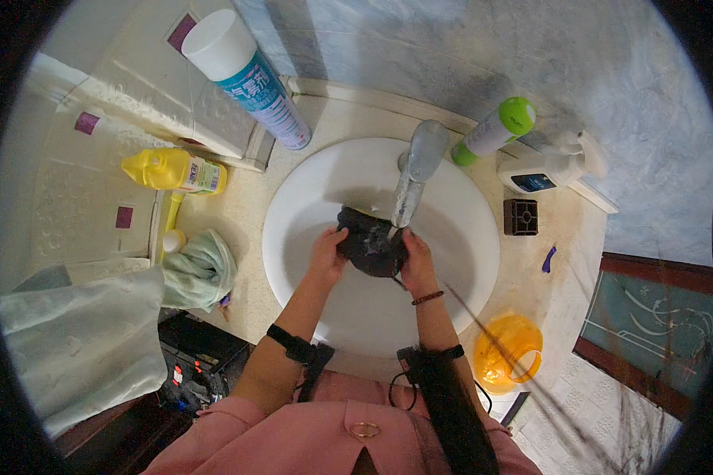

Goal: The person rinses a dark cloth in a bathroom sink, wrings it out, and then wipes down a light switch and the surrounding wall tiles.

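Note:
A wet-looking black cloth (367,244) is stretched between my two hands over the white oval sink basin (348,309). My left hand (326,252) grips its left edge with fingers closed. On the other side my right hand (417,257), a beaded bracelet at its wrist, pinches the right edge. The cloth sags in the middle, and its exact kind cannot be made out. Just above it is the spout of the metal faucet (412,178), with what looks like a thin stream of water falling onto the cloth. My fingertips are partly hidden by the cloth.
Around the basin stand a tall spray can (261,91), a yellow bottle (178,172), a crumpled pale green towel (198,273), a green-capped can (495,131), a white spray bottle (554,168), a black square holder (520,217), and an orange translucent container (503,348). A purple scrap (548,260) lies at right.

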